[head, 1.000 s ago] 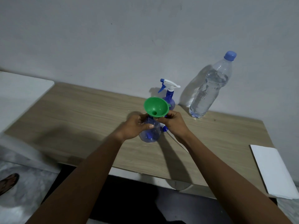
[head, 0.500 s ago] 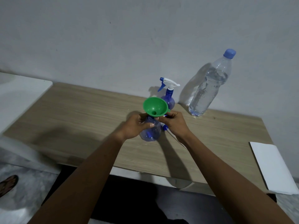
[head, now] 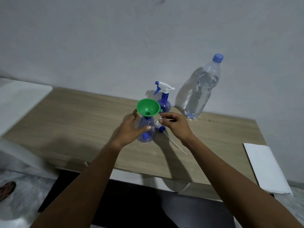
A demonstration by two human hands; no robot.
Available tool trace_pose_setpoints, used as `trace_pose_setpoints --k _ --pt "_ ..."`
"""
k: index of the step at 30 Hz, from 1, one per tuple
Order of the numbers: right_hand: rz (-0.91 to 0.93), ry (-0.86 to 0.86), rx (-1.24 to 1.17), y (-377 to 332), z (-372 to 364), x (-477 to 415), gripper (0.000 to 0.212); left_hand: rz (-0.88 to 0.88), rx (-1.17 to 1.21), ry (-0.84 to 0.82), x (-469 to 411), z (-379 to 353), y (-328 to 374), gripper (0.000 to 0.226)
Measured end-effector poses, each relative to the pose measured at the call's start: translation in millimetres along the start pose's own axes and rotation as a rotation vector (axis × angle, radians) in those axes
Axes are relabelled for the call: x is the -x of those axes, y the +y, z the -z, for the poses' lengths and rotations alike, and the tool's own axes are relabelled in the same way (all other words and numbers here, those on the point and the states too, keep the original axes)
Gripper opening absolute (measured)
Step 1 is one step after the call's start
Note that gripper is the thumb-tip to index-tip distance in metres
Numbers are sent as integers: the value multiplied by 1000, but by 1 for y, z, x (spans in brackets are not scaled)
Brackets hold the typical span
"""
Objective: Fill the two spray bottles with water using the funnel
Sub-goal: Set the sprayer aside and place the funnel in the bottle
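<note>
A green funnel sits in the neck of the near clear-blue spray bottle, which stands on the wooden table. My left hand cups that bottle from the left, with its thumb across the front. My right hand hovers just right of the funnel's small tab, fingers loosely curled, with nothing in it. The bottle's detached spray head and its long dip tube lie on the table under my right hand. A second spray bottle, trigger head on, stands just behind. A large capped water bottle stands at the back right.
A white sheet overhangs the table's right front corner. A white surface adjoins the table on the left. The wall runs right behind the bottles. A sandalled foot shows on the floor at lower left.
Both hands were pinched at the funnel's stem and bottle neck. My right hand has let go and drawn slightly right; my left hand has slid down around the bottle's body.
</note>
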State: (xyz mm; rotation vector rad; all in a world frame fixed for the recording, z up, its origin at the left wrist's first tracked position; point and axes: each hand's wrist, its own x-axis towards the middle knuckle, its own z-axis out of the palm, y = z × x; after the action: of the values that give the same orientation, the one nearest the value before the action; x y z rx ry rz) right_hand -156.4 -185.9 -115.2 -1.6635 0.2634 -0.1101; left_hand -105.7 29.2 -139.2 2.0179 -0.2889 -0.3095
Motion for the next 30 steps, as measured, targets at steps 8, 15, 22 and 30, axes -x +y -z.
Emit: trace_pose_setpoints --k 8,15,22,30 --pt "-2 -13 47 -7 34 14 20 121 -202 471 63 -47 19 50" --pt "69 77 149 -46 88 5 20 -31 -134 227 51 -96 64 24" --pt "301 479 309 -124 159 -47 25 -240 4 222 -31 -120 161 25" --pt "230 265 612 -165 190 -108 48 -229 6 33 -114 -134 230 54"
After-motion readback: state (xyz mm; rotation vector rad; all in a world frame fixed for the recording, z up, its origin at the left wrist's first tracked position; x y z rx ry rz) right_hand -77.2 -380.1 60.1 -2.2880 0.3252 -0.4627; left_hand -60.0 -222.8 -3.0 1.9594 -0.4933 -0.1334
